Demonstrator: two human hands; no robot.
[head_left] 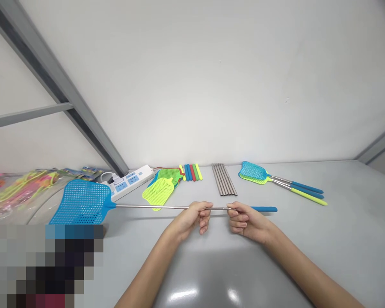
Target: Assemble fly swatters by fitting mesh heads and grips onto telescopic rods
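Fingers [204, 223] grip swatter [83, 201] (tubes [224, 180], pwr strip [137, 178] nr).

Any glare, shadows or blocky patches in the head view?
Head view: two bright glare spots on the glossy grey tabletop, bottom centre; same view: faint shadow below the metal rod of the blue mesh flyswatter; head view: pixel blocks hide the lower-left corner.

Reaches forward with both bare forearms [157, 266], angled inward. Holds the left hand [197, 217] near the right hand [246, 221], apart, and curls the fingers [204, 223] of both in a pinching grip.
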